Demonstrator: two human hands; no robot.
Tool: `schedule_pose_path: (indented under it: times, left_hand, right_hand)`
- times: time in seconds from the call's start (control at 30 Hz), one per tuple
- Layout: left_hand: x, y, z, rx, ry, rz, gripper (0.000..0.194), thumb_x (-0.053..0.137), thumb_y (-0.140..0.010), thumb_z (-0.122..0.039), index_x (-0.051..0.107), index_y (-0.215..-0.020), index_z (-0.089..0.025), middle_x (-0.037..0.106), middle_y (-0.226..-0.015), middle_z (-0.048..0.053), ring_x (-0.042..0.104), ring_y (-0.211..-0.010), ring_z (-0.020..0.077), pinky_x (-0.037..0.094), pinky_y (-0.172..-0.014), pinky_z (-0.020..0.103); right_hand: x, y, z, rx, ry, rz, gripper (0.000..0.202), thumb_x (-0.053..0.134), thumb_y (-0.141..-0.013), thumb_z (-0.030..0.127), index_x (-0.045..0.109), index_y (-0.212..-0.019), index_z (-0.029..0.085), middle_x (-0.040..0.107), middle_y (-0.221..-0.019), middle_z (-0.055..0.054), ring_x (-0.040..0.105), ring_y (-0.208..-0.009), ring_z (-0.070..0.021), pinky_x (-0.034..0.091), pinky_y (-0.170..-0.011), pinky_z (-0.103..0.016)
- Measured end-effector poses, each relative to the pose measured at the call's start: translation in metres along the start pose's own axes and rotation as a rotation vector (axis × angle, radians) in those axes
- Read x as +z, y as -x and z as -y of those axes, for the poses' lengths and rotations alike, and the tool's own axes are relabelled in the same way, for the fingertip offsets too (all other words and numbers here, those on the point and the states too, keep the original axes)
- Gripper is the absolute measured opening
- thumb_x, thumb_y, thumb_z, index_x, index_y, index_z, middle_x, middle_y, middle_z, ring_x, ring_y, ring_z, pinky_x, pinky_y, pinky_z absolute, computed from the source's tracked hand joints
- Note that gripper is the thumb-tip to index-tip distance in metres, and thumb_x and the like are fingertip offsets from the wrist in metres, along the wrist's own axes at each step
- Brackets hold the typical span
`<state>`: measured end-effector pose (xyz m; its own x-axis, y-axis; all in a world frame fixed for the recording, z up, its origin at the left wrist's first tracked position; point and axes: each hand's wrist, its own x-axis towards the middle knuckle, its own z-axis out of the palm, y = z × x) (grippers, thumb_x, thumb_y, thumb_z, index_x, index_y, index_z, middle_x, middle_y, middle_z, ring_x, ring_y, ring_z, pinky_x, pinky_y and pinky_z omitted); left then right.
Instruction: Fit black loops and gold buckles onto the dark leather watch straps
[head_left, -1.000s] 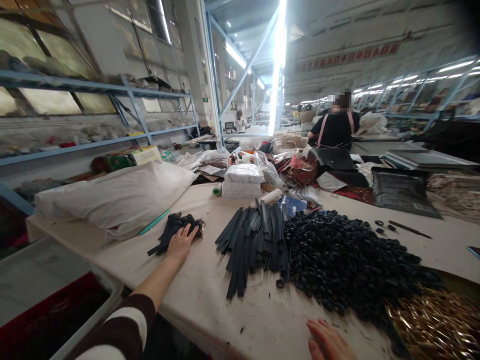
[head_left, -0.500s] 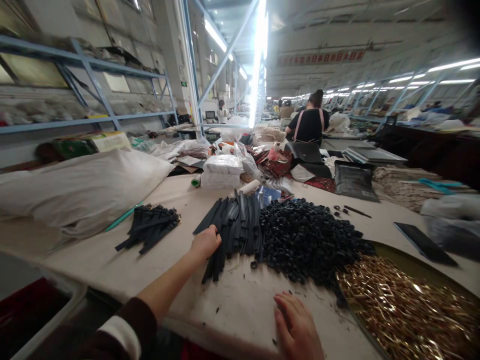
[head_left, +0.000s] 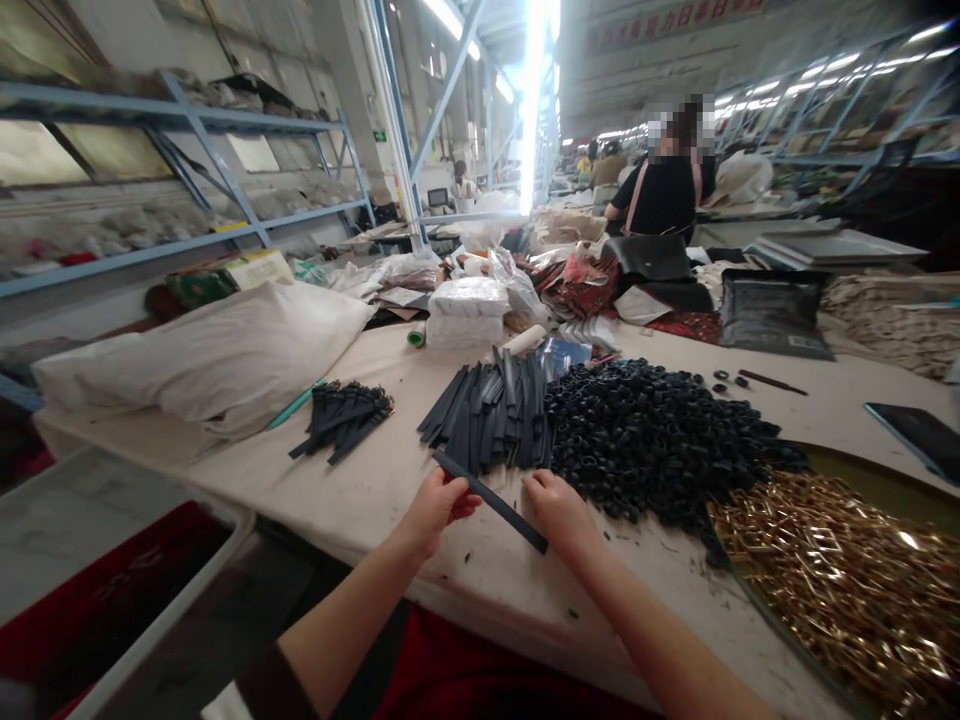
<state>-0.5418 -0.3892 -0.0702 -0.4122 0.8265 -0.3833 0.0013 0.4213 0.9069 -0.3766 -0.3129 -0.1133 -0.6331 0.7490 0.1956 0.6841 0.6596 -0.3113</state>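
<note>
My left hand (head_left: 439,508) pinches a flat black strip (head_left: 499,508) near its upper left end; the strip slants down to the right above the table (head_left: 360,500). Close to the strip's lower part, my right hand (head_left: 559,510) has its fingers bent and pressed together at the front of the black piles; what they hold, if anything, is hidden. Behind both hands is a pile of black strips (head_left: 491,410). A heap of small black rings (head_left: 660,430) touches it on the right. Further left is a smaller bundle of black strips (head_left: 341,420).
A round tray (head_left: 862,480) of gold metal pieces (head_left: 840,570) stands at the right, with a phone (head_left: 915,440) behind it. White cloth (head_left: 225,350) covers the left side. Wrapped white packs (head_left: 466,310) stand at the back. A person (head_left: 664,190) is beyond the table.
My left hand has come back from the strip pile with one strip. My right hand has moved forward to beside that strip. The camera view has shifted.
</note>
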Motion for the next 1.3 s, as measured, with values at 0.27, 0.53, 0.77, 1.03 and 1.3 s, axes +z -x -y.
schedule_pose_path:
  times: [0.27, 0.53, 0.77, 1.03, 1.3]
  left_hand:
    - [-0.010, 0.048, 0.036, -0.327, 0.272, 0.124, 0.027, 0.055, -0.073, -0.023, 0.048, -0.097, -0.014, 0.059, -0.099, 0.010, 0.062, -0.083, 0.0166, 0.050, -0.067, 0.024]
    - [-0.035, 0.056, 0.046, -0.141, -0.236, 0.159, 0.018, 0.043, -0.076, -0.020, 0.054, -0.088, -0.014, 0.060, -0.067, 0.000, 0.056, -0.053, 0.0103, 0.044, -0.054, 0.022]
    - [-0.024, 0.057, 0.039, 0.349, -0.889, 0.063, 0.028, 0.039, -0.082, -0.025, 0.056, -0.104, -0.020, 0.062, -0.100, 0.007, 0.055, -0.094, 0.0204, 0.040, -0.082, 0.030]
    - [-0.003, 0.049, 0.035, 0.339, -1.101, 0.081, 0.029, 0.044, -0.080, -0.046, 0.056, -0.086, -0.021, 0.057, -0.078, 0.007, 0.057, -0.073, 0.0229, 0.041, -0.065, 0.030]
    - [-0.001, 0.077, 0.038, 0.241, -1.095, 0.091, 0.024, 0.046, -0.077, -0.020, 0.049, -0.101, -0.019, 0.051, -0.099, 0.007, 0.052, -0.092, 0.0203, 0.040, -0.081, 0.030]
  right_hand:
    - [-0.009, 0.068, -0.032, 0.206, -0.232, -0.028, 0.033, 0.035, -0.086, 0.025, 0.051, -0.111, 0.012, 0.052, -0.099, -0.011, 0.055, -0.088, -0.0198, 0.043, -0.081, -0.033]
    - [-0.014, 0.104, -0.040, 0.276, -0.420, -0.077, 0.032, 0.036, -0.084, 0.040, 0.055, -0.098, 0.019, 0.054, -0.096, -0.008, 0.053, -0.092, -0.0207, 0.043, -0.082, -0.036]
    - [-0.016, 0.082, -0.020, 0.201, -0.279, 0.150, 0.034, 0.030, -0.084, 0.030, 0.056, -0.101, 0.015, 0.054, -0.096, -0.011, 0.056, -0.085, -0.0218, 0.044, -0.077, -0.037]
    - [-0.036, 0.104, 0.003, 0.097, -0.668, 0.375, 0.025, 0.037, -0.082, 0.029, 0.060, -0.091, 0.023, 0.058, -0.090, -0.006, 0.055, -0.084, -0.0173, 0.044, -0.075, -0.029]
    - [-0.036, 0.112, 0.000, 0.602, -1.261, 0.287, 0.038, 0.054, -0.072, 0.049, 0.054, -0.094, 0.018, 0.058, -0.068, 0.000, 0.056, -0.067, -0.0145, 0.044, -0.069, -0.029]
